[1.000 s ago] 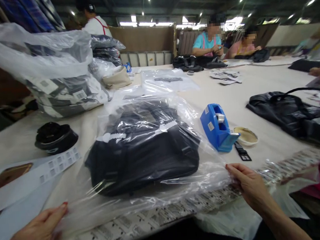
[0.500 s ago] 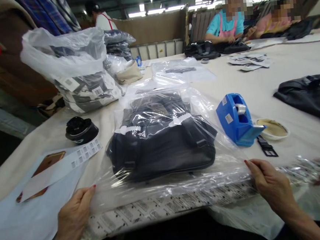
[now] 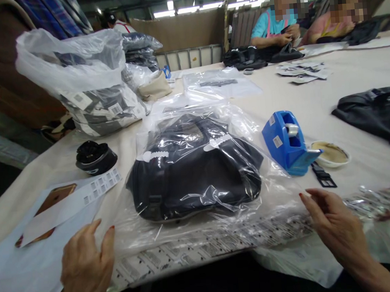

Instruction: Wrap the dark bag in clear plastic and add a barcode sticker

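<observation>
A black bag (image 3: 194,177) with buckled straps and two white strips lies flat inside a clear plastic bag (image 3: 280,193) in the middle of the table. My left hand (image 3: 87,258) is at the plastic's front left corner, thumb and fingers apart, holding nothing. At the front right corner my right hand (image 3: 338,229) has its thumb and forefinger spread, with no plastic pinched between them. The plastic's open-looking front edge lies along the table's front edge between both hands.
Right of the plastic stand a blue tape dispenser (image 3: 285,143), a tape roll (image 3: 330,153) and a black buckle (image 3: 323,175). On the left are a label strip (image 3: 68,207), a phone (image 3: 55,197) and a black coiled item (image 3: 95,157). Two people sit across the table.
Both hands have let go of the plastic's front corners and their fingers have spread. The plastic has settled down onto the black bag.
</observation>
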A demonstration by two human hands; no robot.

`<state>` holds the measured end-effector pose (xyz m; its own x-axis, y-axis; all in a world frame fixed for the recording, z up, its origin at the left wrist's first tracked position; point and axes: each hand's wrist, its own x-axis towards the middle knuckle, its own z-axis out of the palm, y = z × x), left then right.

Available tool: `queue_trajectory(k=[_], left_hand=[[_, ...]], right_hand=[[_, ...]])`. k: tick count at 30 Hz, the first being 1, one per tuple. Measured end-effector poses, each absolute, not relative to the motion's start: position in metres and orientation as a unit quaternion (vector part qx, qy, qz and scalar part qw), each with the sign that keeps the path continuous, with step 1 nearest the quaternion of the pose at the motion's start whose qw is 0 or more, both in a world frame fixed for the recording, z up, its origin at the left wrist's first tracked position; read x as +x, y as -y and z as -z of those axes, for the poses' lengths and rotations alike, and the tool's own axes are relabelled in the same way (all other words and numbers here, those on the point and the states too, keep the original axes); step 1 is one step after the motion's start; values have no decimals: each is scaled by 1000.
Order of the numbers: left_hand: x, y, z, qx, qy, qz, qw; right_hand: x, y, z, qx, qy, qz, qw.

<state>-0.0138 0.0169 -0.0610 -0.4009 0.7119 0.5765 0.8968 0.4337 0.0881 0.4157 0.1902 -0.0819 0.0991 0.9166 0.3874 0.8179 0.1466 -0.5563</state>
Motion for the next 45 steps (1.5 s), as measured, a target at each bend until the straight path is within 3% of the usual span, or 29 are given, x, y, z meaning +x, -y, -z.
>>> queue_trajectory(k=[3, 6, 9, 20, 29, 34, 45], left_hand=[[18, -28, 51, -652, 648, 217, 329], [57, -51, 44, -758, 543, 243, 267], [84, -76, 49, -821, 463, 237, 237], [88, -101, 59, -877, 358, 186, 260], [98, -95, 69, -874, 403, 125, 242], [99, -97, 69, -870, 415, 126, 235], [99, -97, 71, -870, 414, 130, 233]], right_hand=[[402, -174, 70, -521, 738, 75, 423], [377, -159, 63, -316, 841, 92, 430], [353, -156, 69, -224, 896, 70, 378], [346, -176, 82, -195, 920, 35, 337], [346, -175, 87, -215, 928, 29, 304], [359, -155, 82, -198, 943, -40, 264], [353, -157, 98, -267, 911, 37, 313]])
